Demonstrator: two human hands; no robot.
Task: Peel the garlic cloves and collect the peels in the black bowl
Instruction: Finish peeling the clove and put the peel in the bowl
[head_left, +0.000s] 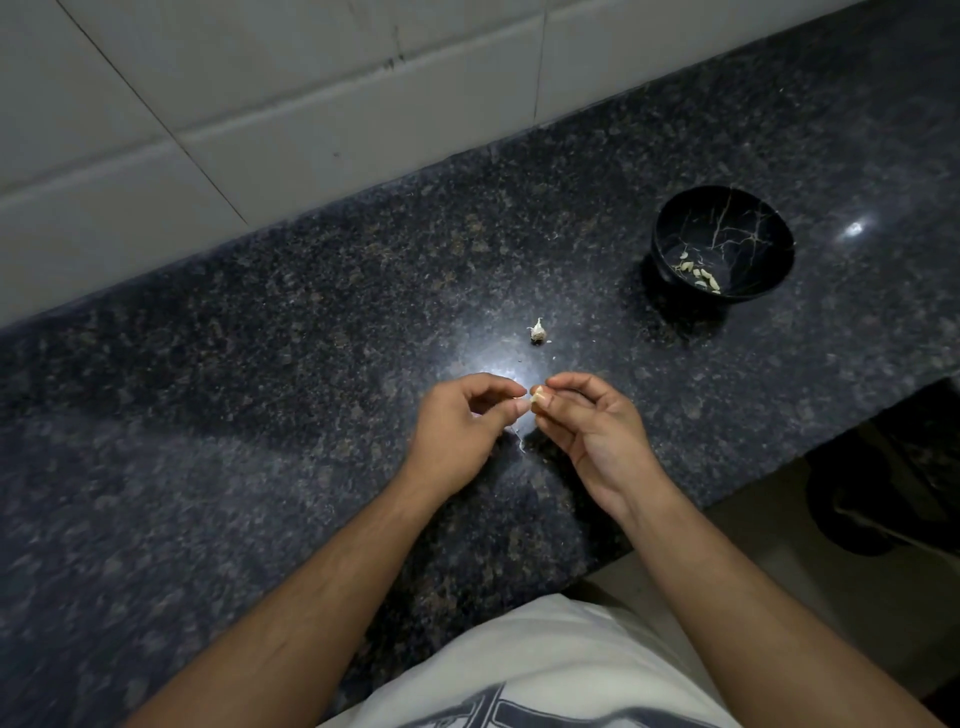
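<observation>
My right hand (587, 431) pinches a small pale garlic clove (538, 399) between thumb and forefinger above the dark granite counter. My left hand (462, 421) is beside it, its thumb and fingertip pinching at the clove's left end. A garlic remnant with papery skin (537, 331) lies on the counter just beyond my hands. The black bowl (675, 228) with gold veins stands at the back right and holds several pale garlic pieces (698, 273). A thin peel scrap (519, 441) lies on the counter under my hands.
The speckled granite counter (260, 415) runs diagonally from lower left to upper right. White wall tiles (260, 104) rise behind it. The counter's front edge drops off at the right, with floor and a dark object (893, 483) below.
</observation>
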